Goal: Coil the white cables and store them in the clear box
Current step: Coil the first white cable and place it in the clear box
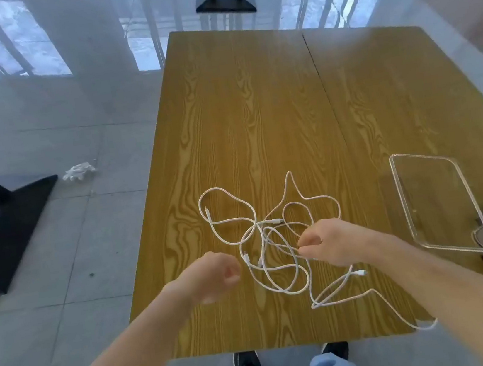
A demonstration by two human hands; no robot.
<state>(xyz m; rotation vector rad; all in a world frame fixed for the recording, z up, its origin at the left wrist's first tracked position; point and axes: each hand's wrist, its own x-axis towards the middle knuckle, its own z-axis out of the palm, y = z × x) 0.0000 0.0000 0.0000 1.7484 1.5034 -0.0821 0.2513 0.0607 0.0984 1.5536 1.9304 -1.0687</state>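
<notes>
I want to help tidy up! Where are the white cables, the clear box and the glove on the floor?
white cables (pixel 281 269), head view, middle loop.
clear box (pixel 401 192), head view, left wall.
glove (pixel 79 172), head view, its middle.

White cables (pixel 268 240): thin, uncoiled, lying in a loose tangle of overlapping loops on the near middle of the tabletop; one strand trails off the near right edge. Clear box (pixel 439 201): rectangular, transparent, open-topped, flat at the right, apart from the cables.

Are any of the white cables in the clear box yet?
No, the clear box holds nothing, and the white cables lie tangled on the table beside it.
</notes>
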